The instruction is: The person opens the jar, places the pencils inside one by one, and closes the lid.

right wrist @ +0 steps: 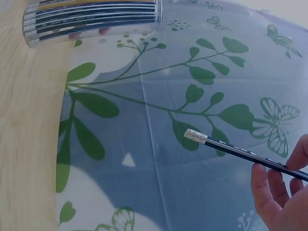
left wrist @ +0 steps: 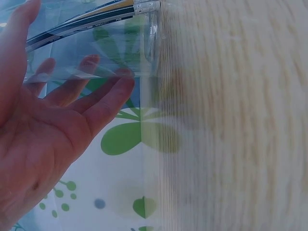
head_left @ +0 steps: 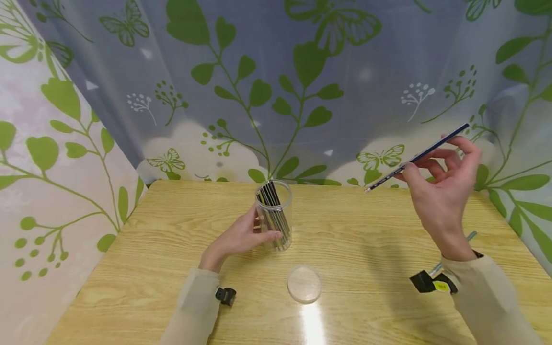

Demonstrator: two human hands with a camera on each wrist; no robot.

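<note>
A clear plastic jar [head_left: 285, 218] stands upright on the table, with several dark pencils [head_left: 276, 218] leaning inside it. My left hand [head_left: 241, 235] holds the jar from its left side, thumb across the front and fingers behind. Up in the air at the right, my right hand [head_left: 446, 191] pinches a dark blue pencil [head_left: 424, 152] between thumb and fingers. That pencil slants, its white eraser end low and toward the jar; in the right wrist view the eraser end [right wrist: 195, 135] points away from the fingers.
A round clear lid [head_left: 304, 283] lies flat on the wooden table [head_left: 181, 215], in front of the jar. Another pencil [head_left: 472, 235], greenish, lies partly hidden under my right wrist. Behind the table hangs a curtain [head_left: 267, 96] printed with leaves and butterflies.
</note>
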